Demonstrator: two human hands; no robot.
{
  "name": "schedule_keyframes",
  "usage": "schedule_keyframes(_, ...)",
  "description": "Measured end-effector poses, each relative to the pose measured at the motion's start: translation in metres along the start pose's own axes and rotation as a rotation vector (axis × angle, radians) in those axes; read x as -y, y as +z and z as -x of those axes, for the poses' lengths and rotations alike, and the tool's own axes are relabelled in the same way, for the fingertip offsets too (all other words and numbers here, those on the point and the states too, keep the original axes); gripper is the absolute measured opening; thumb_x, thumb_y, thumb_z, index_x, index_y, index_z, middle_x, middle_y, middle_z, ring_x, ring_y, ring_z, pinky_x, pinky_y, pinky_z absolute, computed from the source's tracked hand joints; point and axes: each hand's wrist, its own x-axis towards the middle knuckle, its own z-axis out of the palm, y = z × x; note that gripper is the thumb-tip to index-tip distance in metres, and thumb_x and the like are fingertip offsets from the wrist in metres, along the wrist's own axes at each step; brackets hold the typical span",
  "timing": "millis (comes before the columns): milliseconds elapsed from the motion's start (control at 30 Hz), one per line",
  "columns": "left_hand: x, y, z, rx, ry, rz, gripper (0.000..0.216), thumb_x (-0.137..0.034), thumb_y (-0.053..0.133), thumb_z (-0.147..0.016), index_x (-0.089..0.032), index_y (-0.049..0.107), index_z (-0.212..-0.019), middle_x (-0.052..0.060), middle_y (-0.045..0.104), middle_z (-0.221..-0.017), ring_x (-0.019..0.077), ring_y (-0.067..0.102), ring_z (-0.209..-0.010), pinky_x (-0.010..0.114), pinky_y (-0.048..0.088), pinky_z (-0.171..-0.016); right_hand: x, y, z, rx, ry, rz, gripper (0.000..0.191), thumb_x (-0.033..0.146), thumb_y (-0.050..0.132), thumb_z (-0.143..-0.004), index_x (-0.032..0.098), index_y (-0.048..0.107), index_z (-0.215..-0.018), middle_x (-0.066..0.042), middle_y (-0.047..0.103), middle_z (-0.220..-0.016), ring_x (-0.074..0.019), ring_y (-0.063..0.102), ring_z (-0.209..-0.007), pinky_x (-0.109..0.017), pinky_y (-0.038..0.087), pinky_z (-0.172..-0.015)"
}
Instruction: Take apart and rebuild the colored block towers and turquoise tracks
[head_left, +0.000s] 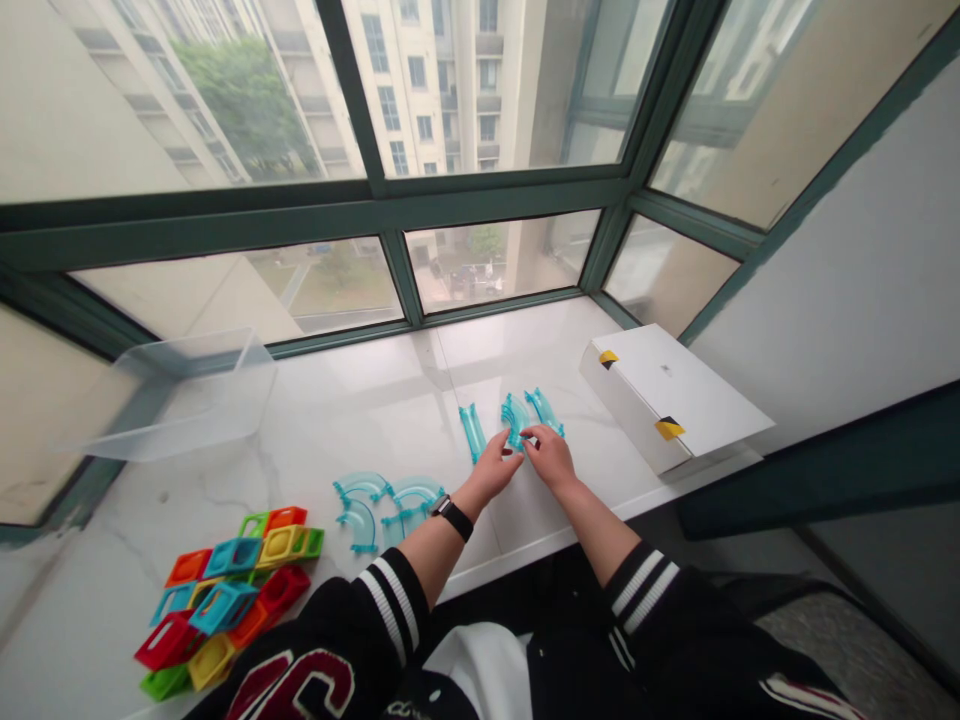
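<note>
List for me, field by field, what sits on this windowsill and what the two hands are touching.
surface: white marble windowsill
left hand: fingertips on a curved blue track piece
right hand: fingertips at the same piece
beside them: straight track piece
nearer the person: more curved pieces, colourful blocks
far left: clear plastic tub
right: white box
left wrist: black watch

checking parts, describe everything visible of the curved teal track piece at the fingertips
The curved track piece is translucent teal plastic, an arc with raised side rails. It lies flat on the white sill, between a straight teal piece and a second curved piece. The left hand and right hand touch its near edge with their fingertips.
</note>
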Motion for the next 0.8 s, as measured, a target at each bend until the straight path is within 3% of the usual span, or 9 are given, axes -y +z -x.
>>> schedule_keyframes(800,0.0011,0.0000,0.0012,-0.007,-0.018,0.042,0.080,-0.034,0.081,-0.082,-0.019,0.052,-0.154,0.019,0.049,-0.161,0.0291,0.066,-0.119,0.046,0.051,-0.108,-0.0020,-0.0006,0.0008,0.007,-0.008,0.010,0.020,0.021,0.062,-0.089,0.024,0.077,-0.101,-0.005,0.074,-0.101,-0.0186,0.062,-0.075,-0.039,0.054,-0.086)
